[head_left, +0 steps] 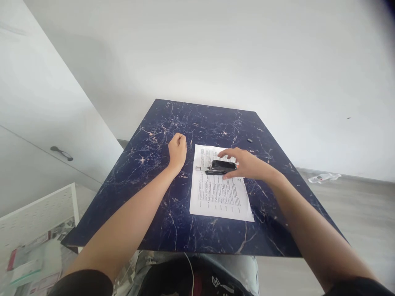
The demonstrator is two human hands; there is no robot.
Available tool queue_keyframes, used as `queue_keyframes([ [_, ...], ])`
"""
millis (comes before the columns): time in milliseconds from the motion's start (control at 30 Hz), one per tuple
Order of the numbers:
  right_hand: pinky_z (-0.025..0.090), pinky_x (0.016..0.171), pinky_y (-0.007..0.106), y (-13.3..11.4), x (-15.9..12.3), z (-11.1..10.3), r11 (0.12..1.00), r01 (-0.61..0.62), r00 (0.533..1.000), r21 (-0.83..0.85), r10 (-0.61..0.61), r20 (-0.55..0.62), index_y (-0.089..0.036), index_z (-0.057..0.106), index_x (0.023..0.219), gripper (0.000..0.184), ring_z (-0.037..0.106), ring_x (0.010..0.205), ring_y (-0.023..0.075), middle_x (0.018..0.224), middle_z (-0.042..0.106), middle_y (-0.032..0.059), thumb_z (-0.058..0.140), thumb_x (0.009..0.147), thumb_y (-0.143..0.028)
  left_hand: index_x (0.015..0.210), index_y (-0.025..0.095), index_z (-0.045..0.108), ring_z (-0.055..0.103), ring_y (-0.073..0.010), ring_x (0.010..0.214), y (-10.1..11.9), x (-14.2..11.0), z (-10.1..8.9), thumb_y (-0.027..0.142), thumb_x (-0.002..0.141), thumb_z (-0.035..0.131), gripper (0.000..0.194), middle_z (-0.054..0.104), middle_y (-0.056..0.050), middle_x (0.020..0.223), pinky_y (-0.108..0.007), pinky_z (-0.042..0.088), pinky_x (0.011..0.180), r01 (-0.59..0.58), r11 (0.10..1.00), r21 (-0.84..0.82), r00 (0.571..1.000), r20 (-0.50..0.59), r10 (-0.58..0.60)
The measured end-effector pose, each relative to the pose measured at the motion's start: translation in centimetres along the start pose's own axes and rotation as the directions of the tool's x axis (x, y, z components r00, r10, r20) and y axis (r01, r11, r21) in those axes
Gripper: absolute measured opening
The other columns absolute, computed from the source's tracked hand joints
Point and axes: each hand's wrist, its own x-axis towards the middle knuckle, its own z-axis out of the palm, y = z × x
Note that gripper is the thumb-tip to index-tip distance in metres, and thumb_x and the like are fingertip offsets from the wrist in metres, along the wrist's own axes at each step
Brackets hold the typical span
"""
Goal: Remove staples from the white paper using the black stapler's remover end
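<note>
My right hand (243, 164) is over the printed sheet (216, 197). Its thumb and fingers are apart, reaching around a black stapler (224, 165) that lies on the paper. From the stapler's left side a slim silvery part (202, 168) sticks out. A bit of orange shows beside my palm, too small to make out. Whether the fingertips touch the stapler is hard to see. Left of the sheet, my left hand (178, 151) rests on the table with its fingers curled closed; what is inside them, if anything, is hidden.
The dark blue marble-patterned table (160, 213) stands against a white wall. A small dark piece (249, 140) lies beyond my right hand. Clear plastic packaging (324, 178) is on the floor at right. At left are a white cabinet with a handle (61, 153) and a white-framed bin holding packages.
</note>
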Motion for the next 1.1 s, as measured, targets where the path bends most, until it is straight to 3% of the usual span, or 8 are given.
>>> queue_keyframes([
  [67, 0.056, 0.084, 0.043, 1.4, -0.7, 0.8, 0.999, 0.007, 1.0, 0.041, -0.007, 0.011, -0.029, 0.064, 0.135, 0.062, 0.069, 0.109, 0.0301, 0.128, 0.071, 0.0096, 0.081, 0.075, -0.038, 0.073, 0.023, 0.05, 0.045, -0.013, 0.053, 0.4, -0.9, 0.7, 0.028, 0.102, 0.05, 0.03, 0.049, 0.001, 0.061, -0.031, 0.035, 0.054, -0.024, 0.998, -0.053, 0.991, 0.133, 0.031],
  [167, 0.056, 0.082, 0.04, 2.2, -0.9, 2.4, 0.996, 0.028, 0.996, 0.083, -0.021, -0.083, -0.029, 0.071, 0.12, 0.041, 0.073, 0.094, 0.0244, 0.109, 0.078, 0.0046, 0.075, 0.079, -0.028, 0.082, 0.023, 0.055, 0.051, -0.0144, 0.056, 0.8, -2.4, 2.0, 0.04, 0.106, 0.045, 0.031, 0.054, -0.001, 0.067, -0.031, 0.037, 0.053, 0.024, 0.982, -0.185, 0.954, 0.299, 0.033],
  [267, 0.056, 0.082, 0.037, 2.0, -0.9, 3.6, 0.986, 0.047, 0.982, 0.161, -0.016, -0.187, -0.029, 0.073, 0.112, 0.032, 0.073, 0.089, 0.0214, 0.101, 0.079, 0.0014, 0.074, 0.08, -0.026, 0.087, 0.023, 0.057, 0.053, -0.0158, 0.062, 1.2, -3.4, 2.9, 0.05, 0.106, 0.042, 0.036, 0.056, -0.004, 0.073, -0.031, 0.04, 0.053, 0.091, 0.951, -0.297, 0.931, 0.364, 0.024],
  [500, 0.052, 0.077, 0.033, 0.6, -0.8, 5.1, 0.95, 0.107, 0.974, 0.294, -0.041, -0.222, -0.028, 0.075, 0.103, 0.028, 0.07, 0.082, 0.0185, 0.095, 0.078, -0.0002, 0.082, 0.076, -0.031, 0.09, 0.023, 0.058, 0.052, -0.018, 0.074, 2.5, -4.6, 3.8, 0.061, 0.104, 0.035, 0.046, 0.056, -0.008, 0.088, -0.035, 0.048, 0.069, 0.139, 0.939, -0.315, 0.95, 0.312, -0.036],
  [700, 0.049, 0.075, 0.03, -0.5, -0.3, 6.4, 0.928, 0.103, 0.974, 0.357, -0.021, -0.226, -0.026, 0.075, 0.102, 0.031, 0.068, 0.076, 0.0162, 0.09, 0.077, -0.0015, 0.086, 0.073, -0.031, 0.089, 0.023, 0.054, 0.055, -0.0203, 0.084, 2.6, -5.0, 4.0, 0.061, 0.103, 0.033, 0.046, 0.057, -0.01, 0.093, -0.036, 0.047, 0.073, 0.194, 0.929, -0.315, 0.951, 0.293, -0.099],
  [933, 0.048, 0.074, 0.031, -0.7, -0.1, 7.0, 0.936, 0.13, 0.967, 0.326, -0.048, -0.25, -0.025, 0.074, 0.1, 0.031, 0.068, 0.076, 0.0168, 0.089, 0.076, -0.0005, 0.088, 0.073, -0.032, 0.087, 0.022, 0.059, 0.054, -0.0175, 0.083, 3.1, -5.3, 4.0, 0.055, 0.101, 0.041, 0.04, 0.056, -0.007, 0.093, -0.031, 0.044, 0.072, 0.334, 0.822, -0.462, 0.922, 0.341, -0.183],
  [1033, 0.047, 0.073, 0.032, -1.0, -0.2, 6.8, 0.95, 0.173, 0.957, 0.261, -0.1, -0.273, -0.023, 0.074, 0.103, 0.029, 0.067, 0.077, 0.0181, 0.089, 0.075, 0.0015, 0.084, 0.076, -0.028, 0.086, 0.022, 0.06, 0.054, -0.017, 0.082, 3.0, -5.0, 3.9, 0.055, 0.099, 0.044, 0.039, 0.056, -0.006, 0.091, -0.03, 0.044, 0.072, 0.318, 0.828, -0.463, 0.926, 0.338, -0.167],
  [1100, 0.048, 0.073, 0.033, -1.1, -0.6, 6.1, 0.954, 0.191, 0.947, 0.23, -0.117, -0.3, -0.022, 0.074, 0.104, 0.027, 0.066, 0.078, 0.0187, 0.089, 0.074, 0.0025, 0.081, 0.078, -0.026, 0.084, 0.023, 0.059, 0.054, -0.0174, 0.081, 2.7, -4.2, 3.4, 0.051, 0.1, 0.043, 0.036, 0.056, -0.006, 0.089, -0.03, 0.044, 0.072, 0.221, 0.906, -0.362, 0.947, 0.303, -0.11],
])
